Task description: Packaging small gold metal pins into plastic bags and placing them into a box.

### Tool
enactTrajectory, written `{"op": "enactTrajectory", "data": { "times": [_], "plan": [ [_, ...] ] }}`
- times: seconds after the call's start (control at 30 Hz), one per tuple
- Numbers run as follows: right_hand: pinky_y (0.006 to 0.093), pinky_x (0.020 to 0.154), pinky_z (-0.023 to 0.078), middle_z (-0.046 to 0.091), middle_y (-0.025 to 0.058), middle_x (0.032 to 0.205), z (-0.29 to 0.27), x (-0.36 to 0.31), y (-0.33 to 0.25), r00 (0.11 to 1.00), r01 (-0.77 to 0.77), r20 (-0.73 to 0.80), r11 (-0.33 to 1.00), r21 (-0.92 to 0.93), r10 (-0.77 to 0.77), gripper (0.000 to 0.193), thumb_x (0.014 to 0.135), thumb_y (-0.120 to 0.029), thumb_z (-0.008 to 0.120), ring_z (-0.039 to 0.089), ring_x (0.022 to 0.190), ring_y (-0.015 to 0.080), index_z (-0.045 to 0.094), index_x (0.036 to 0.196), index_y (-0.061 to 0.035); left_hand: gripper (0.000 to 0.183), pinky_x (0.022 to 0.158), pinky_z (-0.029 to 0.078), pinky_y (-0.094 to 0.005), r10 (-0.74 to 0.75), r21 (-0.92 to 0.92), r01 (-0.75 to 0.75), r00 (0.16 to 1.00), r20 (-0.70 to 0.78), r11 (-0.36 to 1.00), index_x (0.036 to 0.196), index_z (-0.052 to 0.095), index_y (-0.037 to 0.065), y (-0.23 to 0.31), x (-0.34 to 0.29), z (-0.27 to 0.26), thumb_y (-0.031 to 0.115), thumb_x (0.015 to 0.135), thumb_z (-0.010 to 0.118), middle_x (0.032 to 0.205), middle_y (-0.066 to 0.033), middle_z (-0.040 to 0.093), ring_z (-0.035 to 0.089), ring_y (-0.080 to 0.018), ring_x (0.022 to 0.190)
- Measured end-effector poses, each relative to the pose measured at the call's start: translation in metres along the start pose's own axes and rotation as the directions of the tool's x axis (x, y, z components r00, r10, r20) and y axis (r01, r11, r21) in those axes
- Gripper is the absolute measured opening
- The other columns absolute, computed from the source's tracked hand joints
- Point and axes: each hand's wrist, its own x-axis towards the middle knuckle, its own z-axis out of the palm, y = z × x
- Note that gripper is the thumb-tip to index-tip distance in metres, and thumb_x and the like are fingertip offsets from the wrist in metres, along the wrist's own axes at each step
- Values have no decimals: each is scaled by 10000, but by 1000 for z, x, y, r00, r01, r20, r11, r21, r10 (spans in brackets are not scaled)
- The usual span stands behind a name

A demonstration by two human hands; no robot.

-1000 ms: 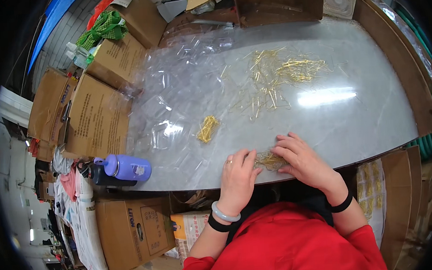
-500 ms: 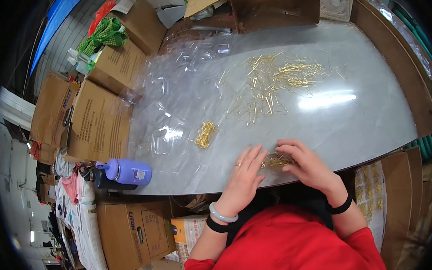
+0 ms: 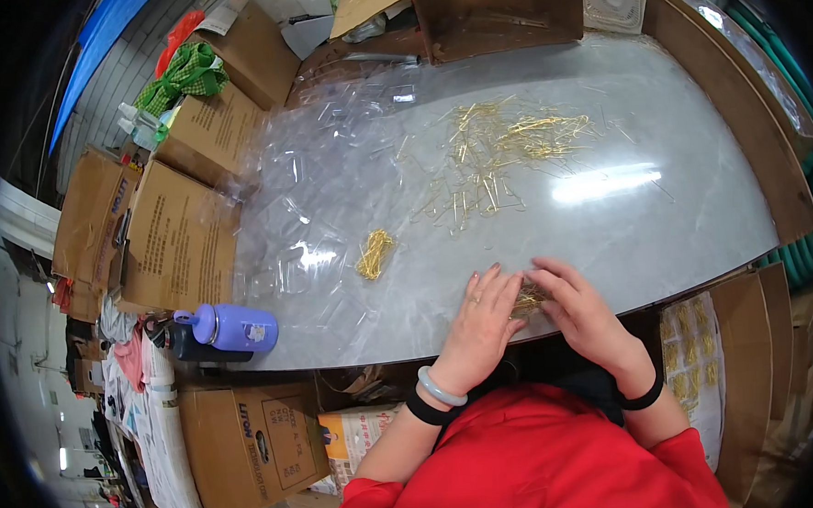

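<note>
Near the table's front edge, my left hand and my right hand close in on a small bundle of gold wire hooks from both sides. My left fingers lie together along its left side. The right thumb and fingers curve around its right side, hiding part of it. To the left rests another neat bundle of gold wire hooks, touched by neither hand. Farther back, a loose heap of the same thin gold hooks is scattered over the grey table.
Clear plastic boxes cover the table's left part. A purple bottle lies at the front left corner. Cardboard boxes line the left edge; an open carton stands at the back. At lower right, a box holds bundled gold pieces.
My hands have drawn together, the left moving right, narrowing the gap around the bundle. The whole view has shifted slightly, moving the table's contents a little left.
</note>
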Motion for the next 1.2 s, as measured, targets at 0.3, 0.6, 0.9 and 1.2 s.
{"op": "enactTrajectory", "data": {
  "times": [0.3, 0.6, 0.9, 1.2],
  "plan": [
    [515, 1220, 230, 228, 328, 1578, 58, -3, -12, 985, -24, -170, 997, -77, 11, 674, 904, 57, 519, 219, 1477, 513, 229, 1512, 85, 636, 1182, 340, -502, 24, 132, -11, 995, -97, 991, 1495, 338, -71, -1, -3, 13, 66, 925, 586, 1430, -253, 447, 441, -396, 1364],
    [458, 1226, 239, 259, 295, 1590, 27, -3, 0, 990, -58, -123, 997, 44, 63, 693, 917, 9, 522, 253, 1493, 438, 220, 1539, 67, 715, 1123, 393, -504, 28, 73, -18, 989, -144, 997, 1501, 307, -73, 2, -6, 14, 10, 879, 650, 1419, -268, 433, 438, -459, 1327],
    [488, 1226, 241, 301, 291, 1570, 28, 15, -4, 999, 36, -8, 999, -24, -36, 666, 913, -42, 527, 296, 1476, 419, 270, 1516, 79, 733, 1127, 387, -511, -56, -12, 55, 993, -106, 998, 1546, 213, -66, 0, -10, 12, 27, 932, 603, 1435, -305, 411, 424, -471, 1333],
    [489, 1134, 393, 502, 199, 1411, 4, 22, 6, 969, 178, 221, 940, -292, -114, 707, 738, -142, 815, 479, 1331, 388, 503, 1354, 7, 792, 1117, 389, -472, -68, -165, 53, 994, -88, 985, 1583, 50, -46, -1, -9, 5, 27, 973, 549, 1493, -285, 381, 434, -450, 1337]
  ]
}}
